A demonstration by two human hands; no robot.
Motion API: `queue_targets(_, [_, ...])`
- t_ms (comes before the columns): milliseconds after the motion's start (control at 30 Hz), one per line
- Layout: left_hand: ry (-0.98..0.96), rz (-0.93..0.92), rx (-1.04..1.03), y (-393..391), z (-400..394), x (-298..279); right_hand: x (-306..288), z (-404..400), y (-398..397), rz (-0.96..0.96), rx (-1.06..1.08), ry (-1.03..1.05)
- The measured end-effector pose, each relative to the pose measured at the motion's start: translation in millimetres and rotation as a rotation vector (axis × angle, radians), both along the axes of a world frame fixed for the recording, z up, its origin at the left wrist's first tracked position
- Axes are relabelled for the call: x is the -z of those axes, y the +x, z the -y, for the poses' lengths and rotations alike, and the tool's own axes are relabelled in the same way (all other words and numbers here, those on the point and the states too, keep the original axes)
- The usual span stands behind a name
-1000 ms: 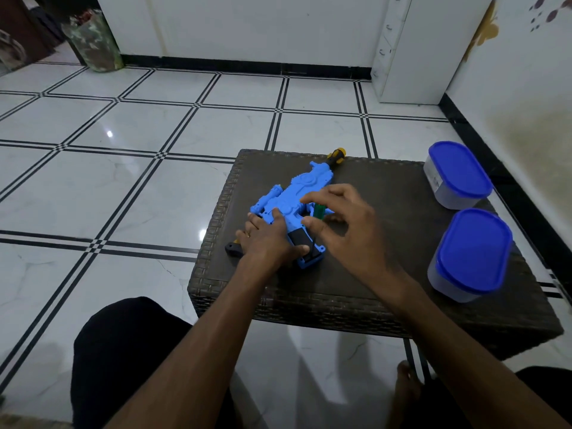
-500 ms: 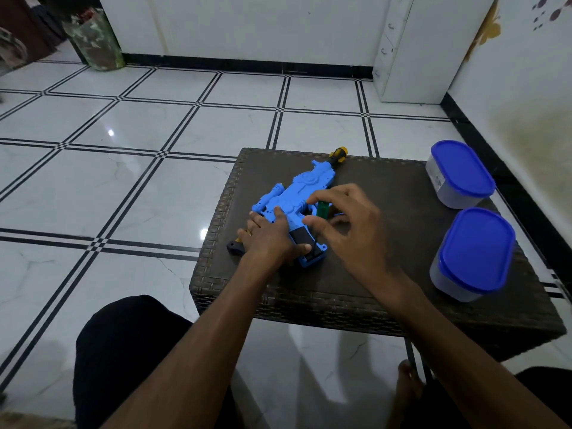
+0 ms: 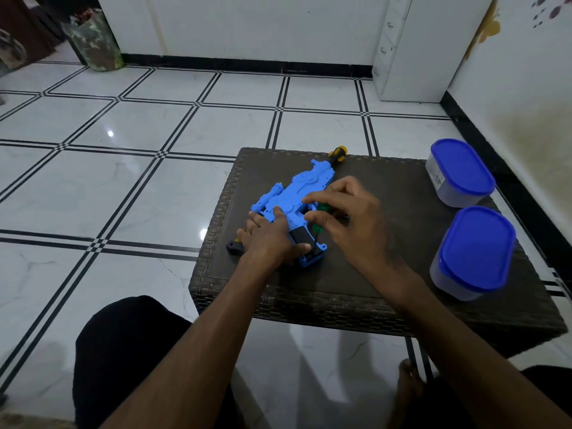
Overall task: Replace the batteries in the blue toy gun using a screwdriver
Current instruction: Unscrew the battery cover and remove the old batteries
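On toy gun (image 3: 294, 196), screwdriver (image 3: 318, 218) now steeper

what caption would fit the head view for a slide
Left hand steadies the blue toy gun on the wicker table while the right hand works a green-handled screwdriver at its grip.

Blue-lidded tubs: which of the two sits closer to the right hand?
The nearer tub, at the table's right edge closest to the person. The other tub stands farther back, beyond it. The right hand touches neither.
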State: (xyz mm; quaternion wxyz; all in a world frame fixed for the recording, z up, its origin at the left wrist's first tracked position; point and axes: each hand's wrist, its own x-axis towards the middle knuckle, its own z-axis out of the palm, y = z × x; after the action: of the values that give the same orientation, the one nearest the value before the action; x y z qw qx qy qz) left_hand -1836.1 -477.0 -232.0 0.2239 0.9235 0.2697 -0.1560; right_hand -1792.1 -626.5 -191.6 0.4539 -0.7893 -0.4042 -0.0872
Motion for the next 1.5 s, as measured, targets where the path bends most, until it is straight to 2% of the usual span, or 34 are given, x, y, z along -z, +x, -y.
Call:
queue_targets(167, [0.02, -0.007, 0.002, 1.2, -0.1, 0.2, -5.6, 2.0, -0.8, -0.084, -0.026, 0.001])
queue_targets(300, [0.01, 0.001, 0.004, 0.3, -0.6, 0.8, -2.7, 0.1, -4.2, -0.025, -0.06, 0.007])
queue_targets(600, [0.021, -0.004, 0.003, 0.9, -0.8, 1.5, -5.3, -0.8, -2.3, -0.112, -0.073, -0.001])
queue_targets(900, [0.016, 0.006, 0.003, 0.6, -1.9, 3.5, -0.7, -2.3, -1.6, -0.051, -0.017, 0.044])
queue_targets(1033, [0.022, -0.001, 0.003, 1.1, -1.9, 3.1, -4.2, -1.3, -2.7, -0.146, -0.045, 0.043])
queue_targets(1167, [0.013, 0.0, -0.001, 0.4, -1.0, 2.1, 0.9, -1.7, -4.2, -0.049, -0.027, -0.011])
queue_targets(1300, [0.011, 0.001, 0.001, 0.6, -1.3, 1.9, 0.7, -2.0, -1.9, -0.015, 0.003, 0.023])
queue_targets(1500, [0.022, -0.006, -0.001, 2.1, -0.9, 2.6, -2.8, 1.2, 0.8, -0.035, -0.022, -0.02])
